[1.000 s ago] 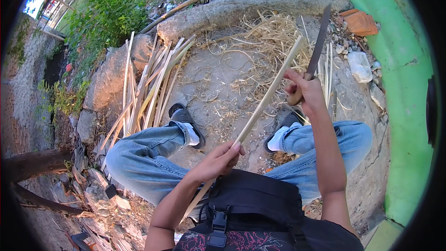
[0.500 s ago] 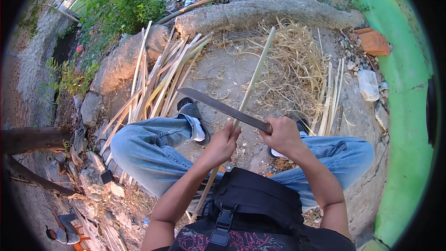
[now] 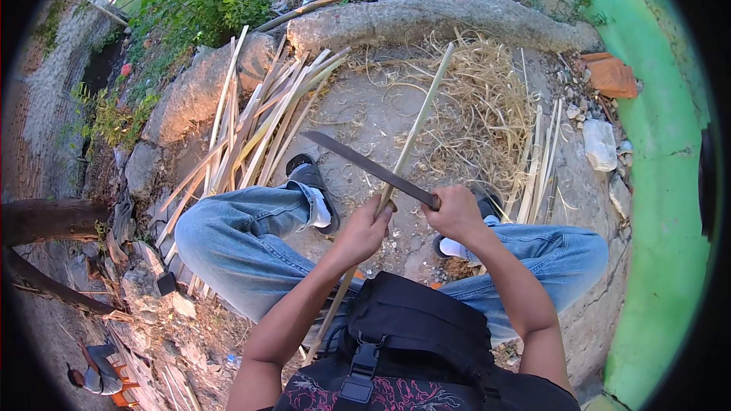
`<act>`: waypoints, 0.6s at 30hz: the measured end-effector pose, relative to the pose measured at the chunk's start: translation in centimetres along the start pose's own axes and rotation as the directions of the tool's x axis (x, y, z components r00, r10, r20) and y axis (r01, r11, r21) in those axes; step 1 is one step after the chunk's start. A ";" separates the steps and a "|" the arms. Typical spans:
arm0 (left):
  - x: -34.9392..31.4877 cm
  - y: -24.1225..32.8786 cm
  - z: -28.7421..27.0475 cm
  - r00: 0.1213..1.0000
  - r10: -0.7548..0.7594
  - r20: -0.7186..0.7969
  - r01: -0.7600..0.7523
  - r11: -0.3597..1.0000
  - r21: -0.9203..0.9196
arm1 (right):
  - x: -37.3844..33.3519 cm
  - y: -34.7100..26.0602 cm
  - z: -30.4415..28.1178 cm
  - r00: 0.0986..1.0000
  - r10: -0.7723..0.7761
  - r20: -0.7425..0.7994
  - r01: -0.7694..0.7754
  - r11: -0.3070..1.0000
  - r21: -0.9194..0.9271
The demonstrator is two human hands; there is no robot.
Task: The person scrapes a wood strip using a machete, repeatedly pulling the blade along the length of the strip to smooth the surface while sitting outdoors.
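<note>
Left hand's (image 3: 365, 232) fingers are clamped round a long, pale, squarish strip (image 3: 417, 123) angled up from the lap between the knees, just below the knife's (image 3: 358, 157) tapering dark blade, so if that skids down the strip, I'd bet on a nicked thumb. Right hand's (image 3: 457, 217) fingers are wrapped tight on the handle end; a twist there could gouge. Further right: springy-looking curled shavings (image 3: 487, 99), straight slats (image 3: 534, 154), painted green wall (image 3: 662, 205).

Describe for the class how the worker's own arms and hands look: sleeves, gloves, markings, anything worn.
Both forearms are bare, with no sleeves or markings visible. The left hand and right hand are ungloved; no watch or bracelet shows. The black shirt has a pink print.
</note>
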State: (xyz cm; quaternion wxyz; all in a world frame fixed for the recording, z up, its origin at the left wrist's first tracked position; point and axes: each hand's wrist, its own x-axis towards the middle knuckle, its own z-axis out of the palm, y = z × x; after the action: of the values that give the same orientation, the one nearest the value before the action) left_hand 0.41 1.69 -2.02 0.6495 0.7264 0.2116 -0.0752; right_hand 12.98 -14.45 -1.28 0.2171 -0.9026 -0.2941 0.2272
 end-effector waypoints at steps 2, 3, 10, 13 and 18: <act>0.4 1.0 -0.1 0.993 -0.119 -0.006 0.119 0.990 -0.073 | 0.0 -0.1 0.1 0.999 0.021 -0.025 -0.021 1.000 0.012; 0.5 1.2 -0.1 0.971 -0.238 -0.002 0.235 0.961 -0.146 | 0.0 -0.2 0.2 0.998 0.043 -0.050 -0.042 0.999 0.024; 0.0 0.9 0.5 0.944 -0.310 0.108 0.318 0.946 -0.066 | -1.9 -1.9 1.3 0.968 -0.196 0.156 0.199 0.980 -0.008; -0.1 -0.7 0.8 0.977 -0.213 0.014 0.207 0.964 0.166 | -1.6 -1.3 2.5 0.975 -0.136 0.175 0.138 0.990 -0.002; -0.2 -1.0 1.1 0.980 -0.177 -0.087 0.195 0.932 0.305 | -1.1 -0.6 4.7 0.985 -0.085 0.149 0.075 0.995 0.067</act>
State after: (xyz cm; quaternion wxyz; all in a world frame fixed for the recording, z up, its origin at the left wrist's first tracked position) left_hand 0.05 0.65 -3.01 0.5099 0.7985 0.2838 -0.1477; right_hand 9.42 -13.47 -4.37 0.2305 -0.8631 -0.3387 0.2952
